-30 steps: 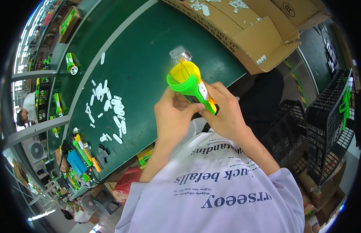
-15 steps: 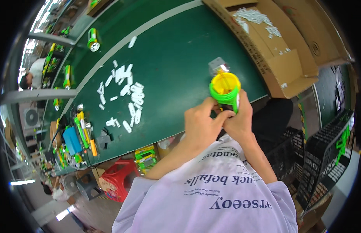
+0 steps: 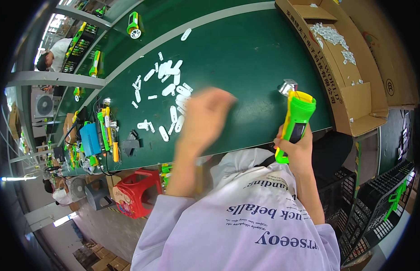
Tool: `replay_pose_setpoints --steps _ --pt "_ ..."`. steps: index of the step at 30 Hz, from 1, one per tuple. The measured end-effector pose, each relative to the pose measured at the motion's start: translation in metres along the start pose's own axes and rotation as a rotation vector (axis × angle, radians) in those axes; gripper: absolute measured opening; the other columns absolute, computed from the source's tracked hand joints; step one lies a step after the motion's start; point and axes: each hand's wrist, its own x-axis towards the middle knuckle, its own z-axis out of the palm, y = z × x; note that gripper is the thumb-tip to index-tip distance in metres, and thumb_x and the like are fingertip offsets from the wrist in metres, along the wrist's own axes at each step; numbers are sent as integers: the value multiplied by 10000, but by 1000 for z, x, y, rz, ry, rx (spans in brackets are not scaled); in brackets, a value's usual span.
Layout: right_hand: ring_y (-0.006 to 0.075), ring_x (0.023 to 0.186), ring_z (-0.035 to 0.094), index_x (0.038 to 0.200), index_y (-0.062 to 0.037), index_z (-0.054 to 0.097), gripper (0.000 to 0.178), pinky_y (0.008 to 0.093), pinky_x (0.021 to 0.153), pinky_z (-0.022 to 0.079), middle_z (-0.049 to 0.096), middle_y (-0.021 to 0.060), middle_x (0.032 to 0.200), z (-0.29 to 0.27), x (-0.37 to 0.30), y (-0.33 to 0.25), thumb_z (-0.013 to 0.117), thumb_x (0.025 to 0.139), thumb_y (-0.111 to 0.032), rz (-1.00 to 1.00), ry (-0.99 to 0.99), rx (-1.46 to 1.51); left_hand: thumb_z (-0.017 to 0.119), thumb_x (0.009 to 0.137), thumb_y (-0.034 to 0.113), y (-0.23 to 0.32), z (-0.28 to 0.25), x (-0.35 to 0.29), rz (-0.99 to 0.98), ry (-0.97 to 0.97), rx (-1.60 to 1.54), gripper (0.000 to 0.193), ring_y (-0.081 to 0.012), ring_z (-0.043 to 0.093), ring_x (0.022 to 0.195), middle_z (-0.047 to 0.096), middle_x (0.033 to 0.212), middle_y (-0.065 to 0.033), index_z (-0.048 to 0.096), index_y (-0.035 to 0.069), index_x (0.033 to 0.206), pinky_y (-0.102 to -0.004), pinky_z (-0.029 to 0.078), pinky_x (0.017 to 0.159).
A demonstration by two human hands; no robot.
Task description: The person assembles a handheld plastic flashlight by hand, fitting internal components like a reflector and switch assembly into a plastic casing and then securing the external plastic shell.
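Note:
My right hand (image 3: 300,147) is wrapped round a green and yellow flashlight body (image 3: 301,108), held with its wide end up. At that end hangs a shiny reflector (image 3: 289,86), seemingly joined by wires. My left hand (image 3: 203,117), smeared by motion, is over the green table beside the scattered white plastic pieces (image 3: 169,90). The blur hides whether its fingers are apart or hold anything. Several of the white pieces are oblong with rounded ends.
A cardboard box (image 3: 329,86) with small white parts stands at the right. Past the rail, a flashlight (image 3: 134,25) lies on the conveyor. Tools and a blue box (image 3: 90,137) crowd the left end. A red stool (image 3: 135,192) and black crates (image 3: 381,194) stand below.
My left hand has let go of the flashlight body and swung left toward the white pieces. My right hand keeps hold, the flashlight now turned more side-on. The view has shifted.

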Motion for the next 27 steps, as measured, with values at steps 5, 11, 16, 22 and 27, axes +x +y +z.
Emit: replay_pose_setpoints --steps 5,11,16,22,27 --pt "152 626 591 1139 2 466 549 293 556 522 568 72 810 -9 -3 -9 604 625 136 101 -28 233 641 847 80 -79 -109 23 8 176 574 130 -311 658 704 694 816 -158 709 4 927 -379 498 684" --pt "167 643 599 1136 -2 474 545 303 565 516 580 79 827 -13 -5 -9 605 625 136 111 -27 284 663 826 65 -96 -100 27 -41 -42 621 131 -331 641 762 676 856 -161 697 -10 927 -389 492 709" --pt "175 625 602 1129 -3 482 546 302 559 510 585 80 818 -16 -7 -6 610 618 140 116 -10 293 659 839 76 -114 -98 34 -39 33 589 128 -329 638 748 671 853 -169 676 -24 917 -396 491 711" --pt "177 610 601 1054 -17 499 476 299 559 509 589 77 810 -17 -11 -9 618 621 141 135 -6 306 645 871 66 -128 -108 33 -85 88 368 157 -209 650 713 691 837 -114 680 -46 975 -314 510 679" --pt "175 612 612 1040 -29 493 467 274 511 472 599 81 801 -16 -11 -7 632 624 131 159 -31 357 671 851 31 -74 -74 20 -335 -153 -301 241 -110 631 694 695 827 -61 670 -57 1076 -240 508 639"
